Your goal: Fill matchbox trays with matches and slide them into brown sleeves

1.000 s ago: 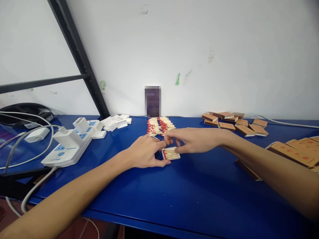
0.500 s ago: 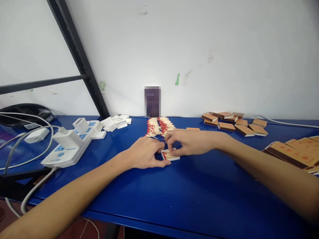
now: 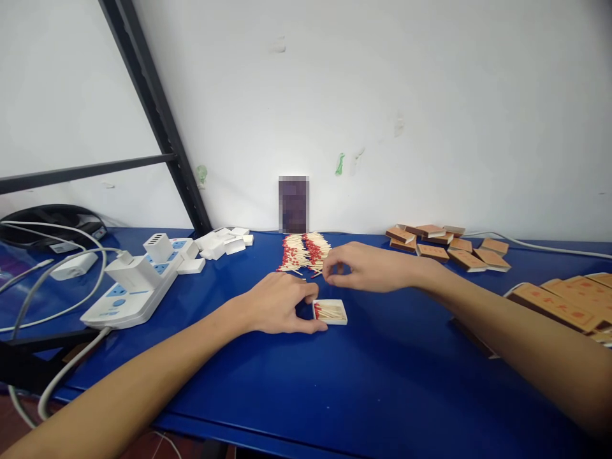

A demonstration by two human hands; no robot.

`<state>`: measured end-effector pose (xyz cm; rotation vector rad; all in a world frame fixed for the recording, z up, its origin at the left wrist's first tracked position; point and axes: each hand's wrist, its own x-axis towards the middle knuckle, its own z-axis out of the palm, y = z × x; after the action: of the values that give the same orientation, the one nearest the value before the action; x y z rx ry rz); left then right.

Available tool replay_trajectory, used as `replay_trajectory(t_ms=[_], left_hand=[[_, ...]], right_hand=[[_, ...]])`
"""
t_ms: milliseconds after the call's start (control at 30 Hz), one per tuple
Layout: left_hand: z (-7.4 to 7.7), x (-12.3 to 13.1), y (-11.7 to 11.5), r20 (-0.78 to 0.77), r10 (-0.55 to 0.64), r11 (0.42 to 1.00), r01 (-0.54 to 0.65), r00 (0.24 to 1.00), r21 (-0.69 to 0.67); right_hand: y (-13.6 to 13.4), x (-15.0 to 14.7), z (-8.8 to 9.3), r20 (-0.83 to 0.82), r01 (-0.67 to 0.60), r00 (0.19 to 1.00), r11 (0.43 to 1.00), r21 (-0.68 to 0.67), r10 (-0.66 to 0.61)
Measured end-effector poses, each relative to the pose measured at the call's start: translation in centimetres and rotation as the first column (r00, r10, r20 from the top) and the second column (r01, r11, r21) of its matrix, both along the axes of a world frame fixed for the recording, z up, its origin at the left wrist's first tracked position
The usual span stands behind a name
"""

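Note:
A small white matchbox tray [image 3: 330, 312] with red-tipped matches in it lies on the blue table [image 3: 335, 376]. My left hand [image 3: 280, 305] rests beside it, thumb and fingers holding the tray's left end. My right hand [image 3: 366, 268] hovers behind the tray, fingers curled in a pinch close to the heap of loose matches [image 3: 304, 248]; whether it holds a match is too small to see.
White tray inserts [image 3: 220, 238] and a white power strip [image 3: 136, 284] with plugs and cables lie at the left. Brown matchbox sleeves [image 3: 447, 242] are scattered at the back right, with larger brown boxes [image 3: 568, 299] at the right edge. A dark frame post [image 3: 157, 121] slants by the wall.
My right hand has lifted off the tray and moved back toward the loose matches. The tray's contents now show uncovered. The left hand stays at the tray.

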<state>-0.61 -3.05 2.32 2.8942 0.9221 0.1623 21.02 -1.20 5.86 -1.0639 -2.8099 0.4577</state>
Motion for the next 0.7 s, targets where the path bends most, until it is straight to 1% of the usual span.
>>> replay_trajectory(t_ms=[33, 100, 133, 200, 367, 500, 600, 700], left_hand=[[0.1, 0.0, -0.1, -0.004, -0.021, 1.0, 0.021, 1.0, -0.008], [0.2, -0.1, -0.2, -0.006, -0.06, 0.998, 0.059, 0.998, -0.013], [0.2, -0.2, -0.2, -0.006, -0.073, 0.997, 0.073, 0.997, -0.013], [0.1, -0.3, -0.2, -0.007, -0.088, 0.996, 0.088, 0.996, -0.014], [-0.2, -0.4, -0.1, -0.005, -0.108, 0.994, 0.108, 0.994, -0.017], [-0.1, -0.4, 0.0, -0.006, -0.121, 0.992, 0.121, 0.993, -0.026], [0.1, -0.4, 0.0, -0.005, -0.118, 0.993, 0.118, 0.993, -0.028], [0.1, -0.4, 0.0, -0.002, -0.09, 0.995, 0.09, 0.996, -0.037]], right_hand=[[0.3, 0.1, -0.3, 0.02, 0.077, 0.997, 0.995, 0.058, -0.078], [0.8, 0.1, -1.1, 0.061, 0.203, 0.975, 0.965, 0.165, -0.215], [1.0, 0.1, -1.5, 0.079, 0.238, 0.963, 0.951, 0.198, -0.257], [1.2, -0.1, -2.3, 0.102, 0.265, 0.951, 0.94, 0.217, -0.291], [1.2, -0.8, -3.2, 0.121, 0.276, 0.945, 0.939, 0.204, -0.304], [1.2, -0.9, -3.5, 0.141, 0.239, 0.953, 0.951, 0.195, -0.269], [1.3, -0.4, -2.9, 0.159, 0.204, 0.959, 0.961, 0.185, -0.235], [0.8, 0.1, -1.2, 0.166, 0.126, 0.975, 0.984, 0.125, -0.146]])
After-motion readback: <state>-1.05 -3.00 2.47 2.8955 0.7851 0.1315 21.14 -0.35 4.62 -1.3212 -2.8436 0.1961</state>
